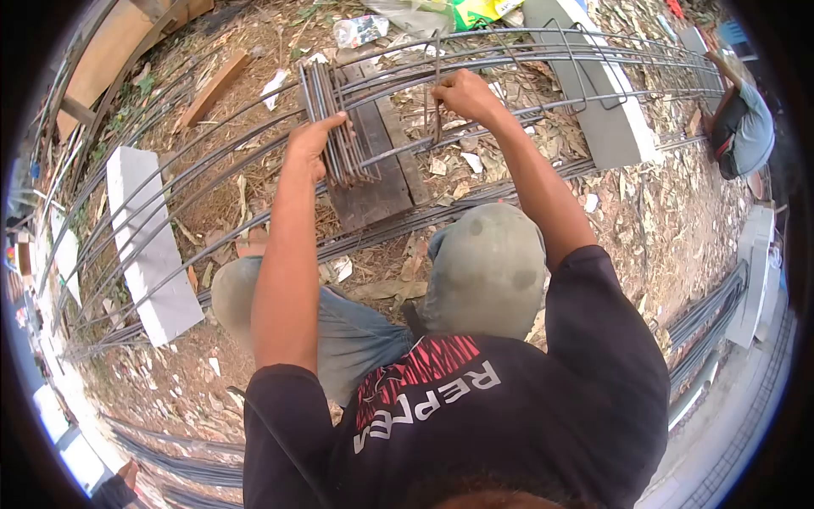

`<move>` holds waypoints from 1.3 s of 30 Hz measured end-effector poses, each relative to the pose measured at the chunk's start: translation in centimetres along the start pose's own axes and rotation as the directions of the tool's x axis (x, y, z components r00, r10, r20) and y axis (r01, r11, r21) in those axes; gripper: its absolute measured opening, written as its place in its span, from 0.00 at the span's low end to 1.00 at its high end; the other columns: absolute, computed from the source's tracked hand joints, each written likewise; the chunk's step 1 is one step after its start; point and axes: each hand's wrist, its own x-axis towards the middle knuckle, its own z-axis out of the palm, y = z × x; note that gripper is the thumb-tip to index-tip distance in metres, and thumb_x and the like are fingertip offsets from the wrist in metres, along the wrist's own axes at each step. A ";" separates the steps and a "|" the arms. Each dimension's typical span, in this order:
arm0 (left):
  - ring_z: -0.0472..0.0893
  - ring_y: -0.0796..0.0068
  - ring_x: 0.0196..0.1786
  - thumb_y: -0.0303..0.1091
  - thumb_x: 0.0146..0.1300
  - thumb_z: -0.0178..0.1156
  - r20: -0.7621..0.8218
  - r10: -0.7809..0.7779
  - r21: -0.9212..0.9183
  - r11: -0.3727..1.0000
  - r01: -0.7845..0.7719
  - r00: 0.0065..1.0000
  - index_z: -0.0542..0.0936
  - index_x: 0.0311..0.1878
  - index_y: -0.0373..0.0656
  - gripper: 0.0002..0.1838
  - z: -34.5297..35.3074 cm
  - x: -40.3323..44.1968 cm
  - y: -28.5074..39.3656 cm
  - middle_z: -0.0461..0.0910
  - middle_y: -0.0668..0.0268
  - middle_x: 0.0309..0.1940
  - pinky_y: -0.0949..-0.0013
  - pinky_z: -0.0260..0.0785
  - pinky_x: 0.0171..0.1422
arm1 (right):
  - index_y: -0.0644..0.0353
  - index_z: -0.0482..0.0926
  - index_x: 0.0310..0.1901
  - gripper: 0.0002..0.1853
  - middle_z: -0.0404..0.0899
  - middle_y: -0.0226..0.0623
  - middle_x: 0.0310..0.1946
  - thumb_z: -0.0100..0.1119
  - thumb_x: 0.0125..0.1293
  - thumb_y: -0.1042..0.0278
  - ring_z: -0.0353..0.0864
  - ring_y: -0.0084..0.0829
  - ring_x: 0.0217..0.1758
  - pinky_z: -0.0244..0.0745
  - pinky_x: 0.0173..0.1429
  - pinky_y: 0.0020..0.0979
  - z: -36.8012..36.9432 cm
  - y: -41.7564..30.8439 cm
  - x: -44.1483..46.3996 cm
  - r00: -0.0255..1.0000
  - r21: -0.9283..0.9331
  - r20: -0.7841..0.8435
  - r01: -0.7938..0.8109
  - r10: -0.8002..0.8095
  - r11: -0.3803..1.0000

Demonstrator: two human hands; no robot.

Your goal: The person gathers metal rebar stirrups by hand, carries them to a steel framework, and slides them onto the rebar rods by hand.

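Note:
Long steel bars run from left to right across the ground in front of me. My left hand is closed around the near side of a stack of rusty rectangular wire stirrups threaded on the bars. Farther right, my right hand pinches a single upright stirrup on the same bars. Under the stack lies a dark wooden board. More stirrups stand spaced along the bars to the right of my right hand.
A white-grey block supports the bars at left, another at right. A co-worker crouches at the far right. A wood offcut and plastic litter lie beyond. More bars lie at the right.

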 end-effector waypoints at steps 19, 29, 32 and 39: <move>0.89 0.66 0.34 0.30 0.65 0.69 0.026 -0.013 -0.050 0.999 0.014 1.000 0.82 0.47 0.33 0.12 -0.6 1.3 -0.6 0.87 0.57 0.36 0.62 0.85 0.34 | 0.62 0.87 0.44 0.19 0.86 0.54 0.47 0.53 0.68 0.55 0.85 0.55 0.51 0.79 0.58 0.49 -2.7 1.5 -2.5 0.987 -0.233 -0.143 -0.103 0.070 0.967; 0.86 0.67 0.30 0.35 0.65 0.70 0.079 -0.023 -0.084 0.996 0.030 0.997 0.80 0.47 0.38 0.14 -1.1 2.5 -1.1 0.85 0.60 0.34 0.64 0.82 0.29 | 0.61 0.88 0.41 0.21 0.86 0.51 0.35 0.65 0.64 0.47 0.86 0.51 0.41 0.79 0.49 0.47 4.9 -9.0 -3.0 0.944 0.129 0.111 0.297 -0.312 0.946; 0.85 0.68 0.28 0.35 0.65 0.70 0.043 -0.041 -0.117 0.992 0.046 0.998 0.80 0.47 0.38 0.14 0.1 1.0 -1.0 0.83 0.61 0.32 0.64 0.82 0.28 | 0.63 0.88 0.40 0.21 0.86 0.52 0.33 0.67 0.63 0.49 0.86 0.50 0.40 0.78 0.47 0.46 7.5 -9.7 -1.7 0.927 0.130 0.144 0.328 -0.345 0.936; 0.86 0.71 0.28 0.35 0.66 0.69 0.037 0.038 -0.145 0.989 -0.032 0.999 0.83 0.42 0.37 0.11 -1.7 0.4 -0.7 0.86 0.61 0.29 0.68 0.83 0.31 | 0.66 0.87 0.31 0.17 0.84 0.44 0.24 0.70 0.60 0.56 0.84 0.33 0.27 0.77 0.37 0.37 8.4 -8.6 -0.3 0.950 0.384 0.216 0.129 -0.224 0.914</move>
